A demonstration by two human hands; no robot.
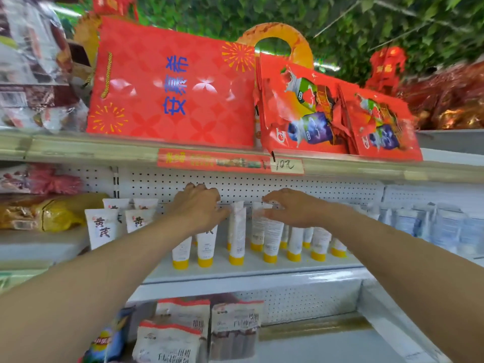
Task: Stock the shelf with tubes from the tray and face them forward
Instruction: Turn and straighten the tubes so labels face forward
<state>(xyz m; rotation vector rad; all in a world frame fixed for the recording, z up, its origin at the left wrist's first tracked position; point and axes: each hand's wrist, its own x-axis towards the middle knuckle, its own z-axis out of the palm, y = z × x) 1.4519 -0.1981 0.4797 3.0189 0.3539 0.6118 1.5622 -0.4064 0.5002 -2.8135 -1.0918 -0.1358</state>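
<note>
Head view: middle shelf (248, 282), centre. White tubes (271, 239) stand on yellow caps in tight row. Tray not in view. Left hand (199, 208) over tube tops left of centre; fingers hidden behind knuckles, grip cannot be told. Right hand (293, 209) just right of it, fingers straight, tips at tube tops, gripping nothing. Risk: sideways nudge topples neighbours like dominoes. Several tubes show back labels and may be left unfaced.
</note>
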